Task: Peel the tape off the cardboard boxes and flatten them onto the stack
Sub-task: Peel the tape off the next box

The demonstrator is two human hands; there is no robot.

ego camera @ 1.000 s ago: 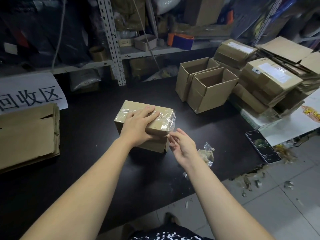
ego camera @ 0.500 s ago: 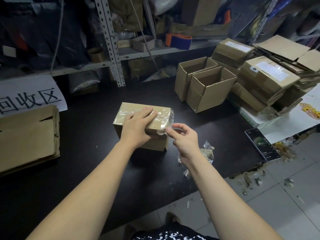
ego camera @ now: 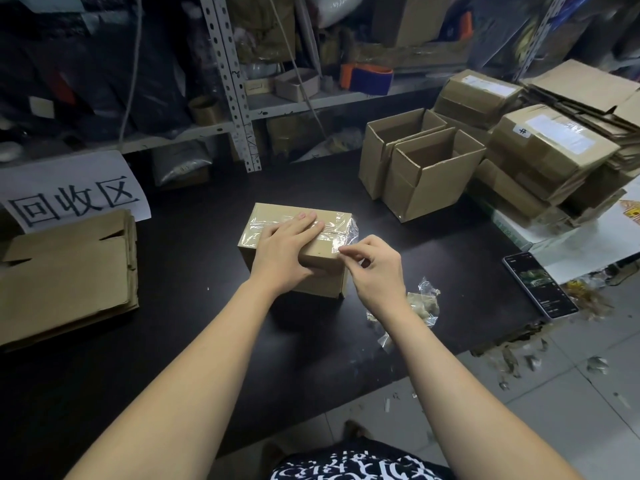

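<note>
A small closed cardboard box [ego camera: 273,216] sealed with clear tape [ego camera: 343,233] stands in the middle of the black table [ego camera: 194,271]. My left hand [ego camera: 287,251] lies flat on the box top and presses it down. At the box's right top edge my right hand [ego camera: 374,268] pinches the loose, crinkled end of the tape between thumb and forefinger. A stack of flattened boxes [ego camera: 65,275] lies at the left of the table.
Two open empty boxes [ego camera: 426,174] stand at the back right, beside a pile of taped boxes [ego camera: 547,150]. A wad of peeled tape [ego camera: 422,303] lies near my right wrist. A phone [ego camera: 540,285] rests at the table's right edge. Shelving [ego camera: 235,81] runs behind.
My right hand has risen from the box's lower right corner to its top right edge and pinched the tape end, which now lifts off. My left hand stays on top.
</note>
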